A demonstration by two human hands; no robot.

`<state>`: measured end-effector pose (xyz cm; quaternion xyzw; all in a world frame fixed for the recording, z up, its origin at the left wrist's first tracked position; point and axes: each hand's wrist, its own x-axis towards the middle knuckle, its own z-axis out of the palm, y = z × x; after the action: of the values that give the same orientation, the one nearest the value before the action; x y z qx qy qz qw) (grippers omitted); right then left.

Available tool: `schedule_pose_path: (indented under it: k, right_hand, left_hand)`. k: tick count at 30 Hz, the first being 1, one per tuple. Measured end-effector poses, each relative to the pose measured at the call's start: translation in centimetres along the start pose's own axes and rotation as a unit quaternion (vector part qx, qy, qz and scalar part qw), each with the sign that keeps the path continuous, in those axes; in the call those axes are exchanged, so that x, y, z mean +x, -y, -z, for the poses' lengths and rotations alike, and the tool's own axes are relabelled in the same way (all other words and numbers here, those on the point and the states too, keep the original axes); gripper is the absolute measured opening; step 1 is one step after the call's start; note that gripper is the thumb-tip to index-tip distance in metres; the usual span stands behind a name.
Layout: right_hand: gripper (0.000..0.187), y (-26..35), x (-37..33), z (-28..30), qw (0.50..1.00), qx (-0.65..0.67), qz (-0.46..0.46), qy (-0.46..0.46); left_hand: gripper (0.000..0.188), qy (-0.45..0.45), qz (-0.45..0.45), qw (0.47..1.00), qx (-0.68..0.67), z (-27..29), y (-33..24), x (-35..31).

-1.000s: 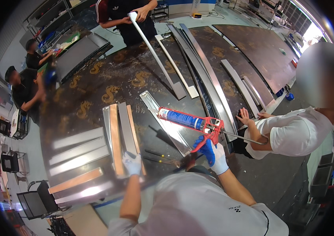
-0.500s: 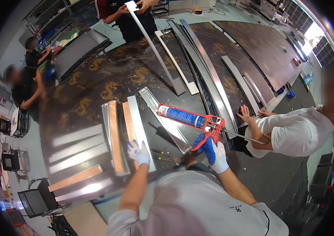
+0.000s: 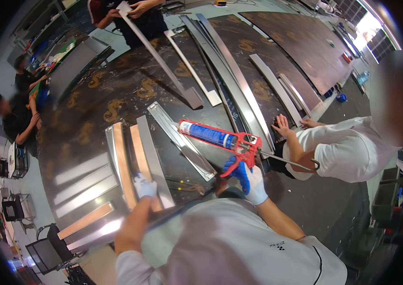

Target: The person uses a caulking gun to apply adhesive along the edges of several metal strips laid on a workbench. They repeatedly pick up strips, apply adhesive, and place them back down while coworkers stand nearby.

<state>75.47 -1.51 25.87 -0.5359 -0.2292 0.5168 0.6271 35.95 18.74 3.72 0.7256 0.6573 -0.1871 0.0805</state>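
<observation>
Gripping a red caulking gun [image 3: 245, 148], the right hand [image 3: 252, 181] has its gloved fingers curled round the handle [image 3: 246, 161]; the gun is raised over the dark surface [image 3: 135, 104], its blue-and-white cartridge [image 3: 207, 134] pointing left and away from the body, its bent metal rod [image 3: 287, 160] reaching out to the right; in this view the nozzle [image 3: 175, 125] meets the outline of a hollow silver strip [image 3: 187, 148], though I cannot tell how high above it hangs; the pale-gloved left hand [image 3: 145, 187] is on a copper-coloured strip [image 3: 140, 154], and blur hides whether its fingers pinch that strip or merely rest on it; the strip lies lengthwise on the surface, close beside a grey strip [image 3: 154, 156] on its right, with a copper-faced bar [image 3: 124, 166] near on its left; farther left lie several pale metal slats [image 3: 82, 184] and, at a slant, a shorter copper-faced piece [image 3: 86, 220]; pliers [image 3: 191, 187] lie between the grey strip and the near end of the hollow silver strip; beyond, long metal profiles [image 3: 232, 71] run side by side; at the right a white-shirted co-worker [image 3: 346, 156] has both hands by a grey profile [image 3: 277, 90]; at the far edge another person [image 3: 135, 28] holds up one end of a long pale piece [image 3: 156, 54], its other end low over the surface; two more people [image 3: 20, 123] are at the left.
</observation>
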Motion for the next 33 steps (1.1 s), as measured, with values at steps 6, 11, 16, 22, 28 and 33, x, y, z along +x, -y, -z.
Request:
schedule_pose_path:
  k: [6,11,16,22,28,33]
  right_hand:
    - [0.04,1.0,0.2,1.2,1.0,0.028,0.0,0.003]
    - [0.037,1.1,0.1,3.0,0.997,-0.062,-0.01,-0.037]
    - [0.039,0.3,0.8,3.7,0.997,-0.066,-0.005,-0.033]
    - [0.048,-0.1,1.5,4.3,0.998,-0.043,0.046,-0.026]
    - [0.047,1.2,1.5,4.1,0.998,0.045,0.011,-0.036]
    - [0.047,1.7,1.5,4.8,0.999,-0.005,0.01,-0.031]
  left_hand:
    - [0.096,-0.12,0.085,0.953,-0.266,1.3,1.3,-2.6]
    - [0.073,-0.163,0.079,0.848,-0.498,4.2,-1.7,-5.2]
    - [0.061,-0.186,0.07,0.796,-0.572,6.8,-10.9,-5.4]
    - [0.06,-0.248,0.13,0.845,-0.456,6.5,-20.7,-1.2]
    - [0.06,-0.275,0.153,0.831,-0.459,4.9,-25.1,1.5]
    - [0.058,-0.257,0.191,0.84,-0.439,5.4,-27.5,1.0]
